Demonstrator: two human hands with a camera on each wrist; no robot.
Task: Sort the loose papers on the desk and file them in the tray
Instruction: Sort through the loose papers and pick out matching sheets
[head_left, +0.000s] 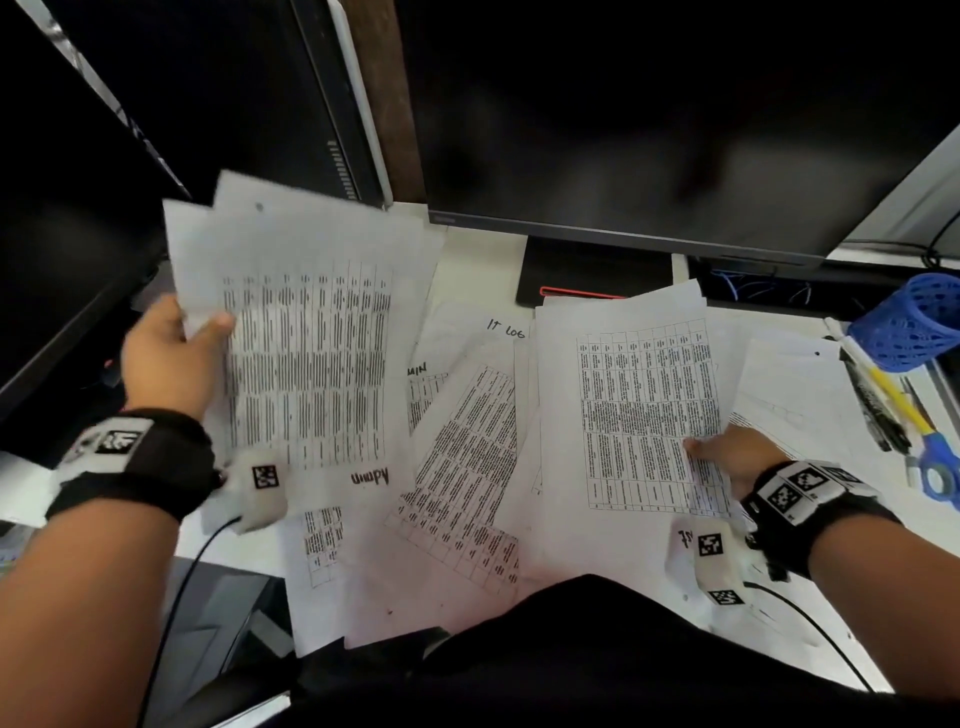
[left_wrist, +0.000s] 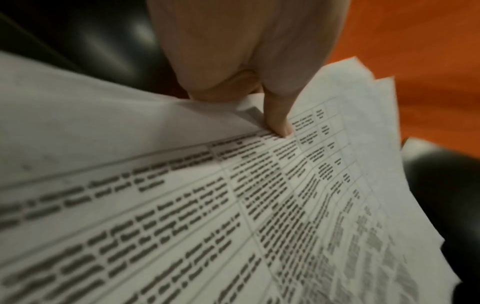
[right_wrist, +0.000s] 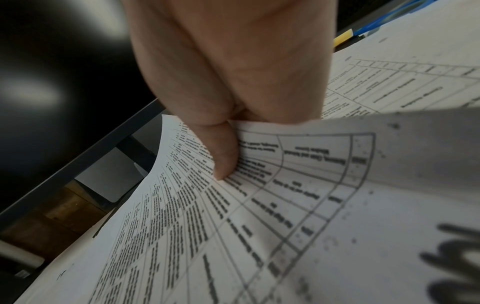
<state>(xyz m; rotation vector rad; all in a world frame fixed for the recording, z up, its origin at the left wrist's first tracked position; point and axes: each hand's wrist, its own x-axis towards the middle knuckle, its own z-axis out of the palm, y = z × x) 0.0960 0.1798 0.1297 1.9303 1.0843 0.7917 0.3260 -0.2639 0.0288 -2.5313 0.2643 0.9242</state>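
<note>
A white desk (head_left: 483, 249) sits under two dark monitors (head_left: 675, 119), and most of its top is covered by loose papers (head_left: 462, 467), printed with dense tables and lying at odd angles over one another. Some carry handwritten labels, one reading "IT log". At the right edge a blue mesh pen holder (head_left: 914, 327) lies tipped over with pens (head_left: 878, 400) and blue-handled scissors (head_left: 935, 467) spilled beside it.

The left hand (head_left: 166, 358) holds a sheaf of sheets (head_left: 306, 338) lifted off the desk, thumb on top near its left edge and fingers behind. The left wrist view shows several sheets fanned out under the thumb (left_wrist: 279, 121), their corners out of line. The right hand (head_left: 737, 457) pinches a second bundle (head_left: 644, 410) at its lower right corner, with the thumb (right_wrist: 223, 156) pressing on the print and the paper curling up round it. No tray shows in any view.

Paper like this is light, thin and floppy. Held by one edge or corner, it sags and bends, and smooth sheets are likely to slide against each other and splay. A pinch on a long edge with fingers spread beneath should keep a bundle flatter. Tapping the edges square on the desk would probably make filing easier, while a hard grip risks creasing.
</note>
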